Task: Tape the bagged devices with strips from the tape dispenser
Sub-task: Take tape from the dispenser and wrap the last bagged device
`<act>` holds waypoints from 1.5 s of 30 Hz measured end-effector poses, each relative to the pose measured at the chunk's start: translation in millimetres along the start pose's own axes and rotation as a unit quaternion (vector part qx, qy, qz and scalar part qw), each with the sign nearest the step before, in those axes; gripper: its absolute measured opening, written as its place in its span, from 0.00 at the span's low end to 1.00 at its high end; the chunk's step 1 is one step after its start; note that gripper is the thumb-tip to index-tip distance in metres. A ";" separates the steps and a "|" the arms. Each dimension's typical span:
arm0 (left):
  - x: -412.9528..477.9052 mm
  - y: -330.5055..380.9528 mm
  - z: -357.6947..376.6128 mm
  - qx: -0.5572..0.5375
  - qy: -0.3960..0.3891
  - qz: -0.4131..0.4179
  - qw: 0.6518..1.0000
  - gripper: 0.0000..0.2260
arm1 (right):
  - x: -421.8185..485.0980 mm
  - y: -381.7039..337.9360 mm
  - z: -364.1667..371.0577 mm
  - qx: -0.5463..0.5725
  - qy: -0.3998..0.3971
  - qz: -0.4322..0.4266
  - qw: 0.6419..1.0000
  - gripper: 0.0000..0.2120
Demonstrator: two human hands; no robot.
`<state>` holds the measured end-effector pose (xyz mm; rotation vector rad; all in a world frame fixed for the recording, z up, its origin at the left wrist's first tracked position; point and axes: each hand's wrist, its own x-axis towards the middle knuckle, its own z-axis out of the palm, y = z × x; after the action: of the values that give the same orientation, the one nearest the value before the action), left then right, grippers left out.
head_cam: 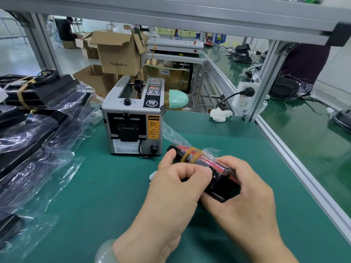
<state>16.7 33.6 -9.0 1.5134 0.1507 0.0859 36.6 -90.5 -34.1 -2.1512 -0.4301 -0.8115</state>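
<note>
One bagged device (197, 158) sits before the tape dispenser (133, 118), clasped by the left hand (174, 188) and right hand (248, 188); no tape seen. Stacked bags (38, 130) left of it likely wait.

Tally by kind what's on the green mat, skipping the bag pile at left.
Tape dispenser: 1
Bagged device, gripped by left hand and right hand: 1
Crumpled white wad: 1
White scrap beside the left hand: 1
Total: 4
</note>
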 end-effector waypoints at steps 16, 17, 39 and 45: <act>-2.4 -5.7 5.7 0.017 0.053 0.051 0.997 0.05 | -1.2 -1.6 -0.7 0.002 -0.010 0.031 0.999 0.23; -2.5 -5.0 3.5 0.001 0.041 0.053 0.998 0.07 | -1.1 -0.3 -1.0 0.004 -0.010 0.034 0.999 0.24; 1.5 -6.5 4.9 0.025 0.027 0.044 0.998 0.07 | -2.8 -0.3 0.3 0.009 -0.005 0.031 0.999 0.22; 2.8 -9.6 10.0 0.062 0.078 0.045 0.994 0.03 | -2.3 -0.9 -0.4 0.005 -0.013 0.031 0.999 0.22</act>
<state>20.6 23.7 -18.3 1.6369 0.2162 0.2718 34.3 -90.4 -35.0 -2.1568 -0.3776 -0.7453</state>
